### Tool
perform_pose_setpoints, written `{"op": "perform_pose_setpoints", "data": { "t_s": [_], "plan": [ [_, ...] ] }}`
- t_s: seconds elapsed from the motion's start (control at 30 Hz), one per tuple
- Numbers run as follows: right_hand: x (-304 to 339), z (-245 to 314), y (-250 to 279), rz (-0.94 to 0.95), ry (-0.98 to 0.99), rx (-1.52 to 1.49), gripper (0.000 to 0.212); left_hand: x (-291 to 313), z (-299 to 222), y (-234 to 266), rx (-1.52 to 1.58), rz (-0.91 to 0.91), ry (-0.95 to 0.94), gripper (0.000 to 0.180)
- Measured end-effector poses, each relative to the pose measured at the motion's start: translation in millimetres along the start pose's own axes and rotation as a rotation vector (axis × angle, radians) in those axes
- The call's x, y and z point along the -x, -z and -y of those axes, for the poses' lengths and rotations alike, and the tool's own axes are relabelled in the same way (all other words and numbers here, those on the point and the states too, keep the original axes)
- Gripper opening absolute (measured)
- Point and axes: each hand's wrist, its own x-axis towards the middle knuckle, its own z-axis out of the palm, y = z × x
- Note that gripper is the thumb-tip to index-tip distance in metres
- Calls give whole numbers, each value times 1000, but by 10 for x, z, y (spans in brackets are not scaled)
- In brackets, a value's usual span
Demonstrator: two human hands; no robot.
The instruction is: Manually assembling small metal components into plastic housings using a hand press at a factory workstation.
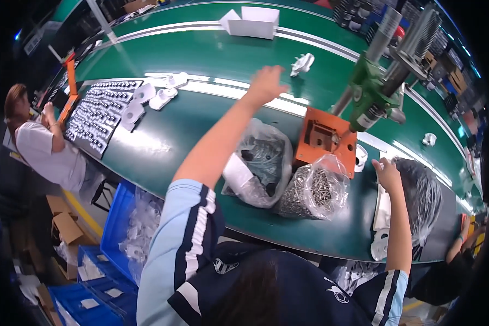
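My left hand [267, 85] reaches out over the green conveyor belt, fingers stretched and somewhat blurred, with nothing in it. Just beyond its fingertips is a white moulded plastic part [302, 64], apart from the hand. On the other side, my right hand [387, 174] hovers beside a black plastic bag [418, 190], its thumb and fingers apart and nothing visible between them. Between my hands stands a green press [370, 92] over an orange fixture block [309, 149]. A white round part [361, 157] lies at the block's right side, partly hidden by it.
Near me are a clear bag of screws [320, 190] and a clear bag with dark parts [263, 157]. White parts [133, 113] lie left, beside a sheet of small black pieces [100, 114]. A white box [254, 24] sits far back. Co-workers [54, 146] are at both sides.
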Motion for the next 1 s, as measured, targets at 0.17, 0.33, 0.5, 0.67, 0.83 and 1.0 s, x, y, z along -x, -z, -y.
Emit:
{"op": "perform_pose_setpoints", "data": {
  "t_s": [0.17, 0.33, 0.5, 0.67, 0.83, 1.0],
  "plan": [
    [-8, 196, -99, -81, 28, 78, 51, 957, 1722, 1405, -774, 90, 605, 56],
    [138, 266, -154, -110, 124, 39, 38, 2089, 2578, 2210, -782, -111, 1155, 65],
    [244, 283, 102, -191, 205, -215, 33, 2471, 2608, 2223, -243, -434, 713, 45],
    [736, 153, 772, -578, 392, -602, 54, 2013, 1236, 1951, 654, -424, 513, 18],
    [1463, 1407, 1031, -553, 1054, -586, 52, 1698, -542, 1786, 1233, 121, 440, 18],
    [1641, 1897, 993, -283, 1225, -723, 40, 1512, -1411, 1616, 1421, 399, 347, 20]
  ]
}}
